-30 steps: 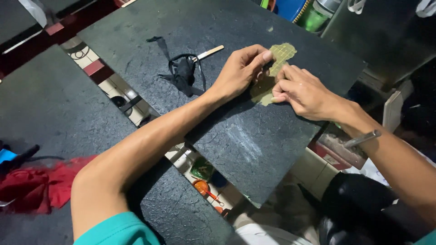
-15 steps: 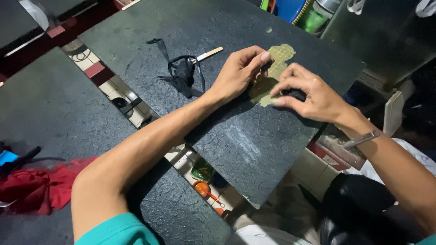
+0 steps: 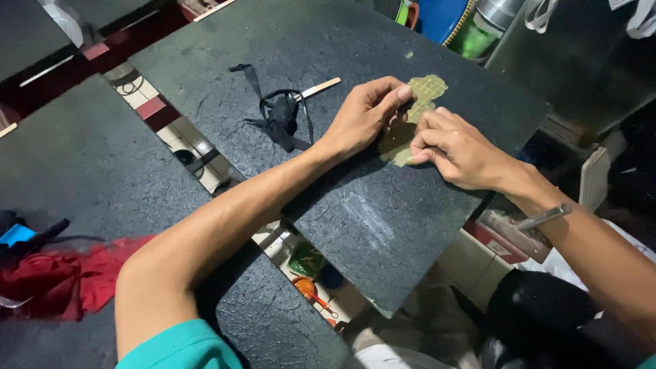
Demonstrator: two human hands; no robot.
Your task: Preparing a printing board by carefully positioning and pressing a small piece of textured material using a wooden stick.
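Both hands down on a dark, rough-surfaced slab (image 3: pixel 287 41), near its far right corner. Left hand (image 3: pixel 365 113) curled, fingers bent and bunched, thumb stretched toward the right and pressing onto a small olive-green patch (image 3: pixel 429 87) with a faint grid on it. Right hand (image 3: pixel 459 149) also curled, knuckles up, fingertips pinching or pressing the near end of the same patch; impossible to tell whether the patch is actually gripped or only pinned flat. Patch lying flat on the slab, between the two hands, running from the near fingertips toward the far right edge, partly hidden under the left thumb.

Just left of the left hand, toward the middle of the far half of the slab, a tangle of black strap or cord (image 3: pixel 279 116), with a pale flat stick (image 3: pixel 320 88) poking out of it toward the far edge. Pale scuff mark (image 3: pixel 369 220) on the slab closer to the near edge.

A second dark slab (image 3: pixel 89 178) to the left, set apart by a gap showing tiled floor below. Red cloth (image 3: pixel 65 277) bunched at that slab's near left edge, with a bit of blue (image 3: pixel 15 235) beside it. Teal sleeve (image 3: pixel 181 348) at the bottom of the view, on the left arm.
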